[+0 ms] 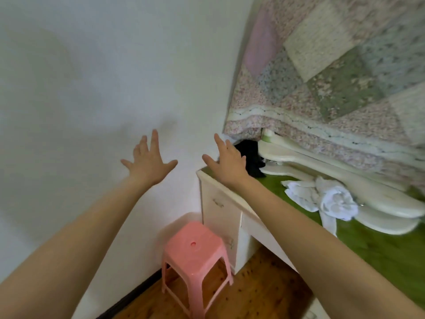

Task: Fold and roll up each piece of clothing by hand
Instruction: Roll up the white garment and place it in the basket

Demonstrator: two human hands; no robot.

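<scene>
Both hands [149, 162] outstretched — fingers [154, 139] spread.

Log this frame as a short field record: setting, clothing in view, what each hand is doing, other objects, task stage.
setting: cream desk topped with green cloth, beside a white wall
clothing: crumpled white garment and black garment, both lying on the desk, unfolded
left hand: open, fingers spread, in the air before the wall, no grip
right hand: open, above the desk's corner near the black garment, holding nothing
other: pink plastic stool on wooden floor; patchwork quilt hanging above the desk
stage: folding not yet begun
</scene>
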